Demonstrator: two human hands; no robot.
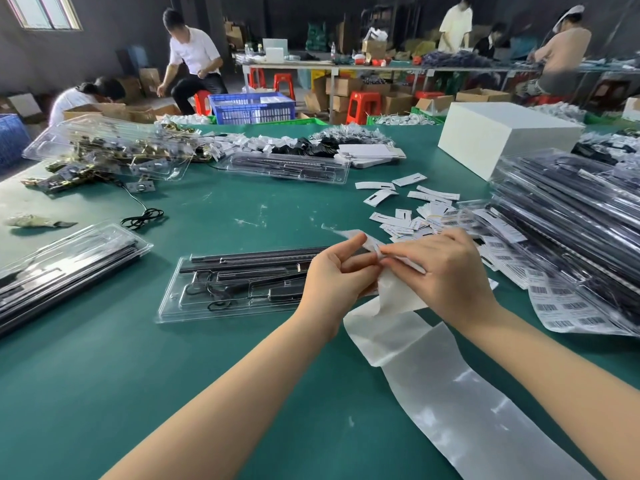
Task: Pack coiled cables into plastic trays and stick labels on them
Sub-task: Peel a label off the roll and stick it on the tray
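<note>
A clear plastic tray (228, 289) with black rods and a coiled cable in it lies on the green table, just left of my hands. Above its right end my left hand (332, 275) and my right hand (440, 268) meet on a white label strip (398, 296). Both pinch it where the fingertips come together, and a small label sits between them. The strip's glossy backing (460, 403) trails down to the right across the table. More barcode labels (568, 306) lie at the right.
A stack of filled trays (571, 216) stands at the right, another tray (59, 268) at the left, one more (287, 168) at the back. Loose white tags (408, 206), a white box (498, 140) and a loose black cable (142, 218) lie around. People work in the background.
</note>
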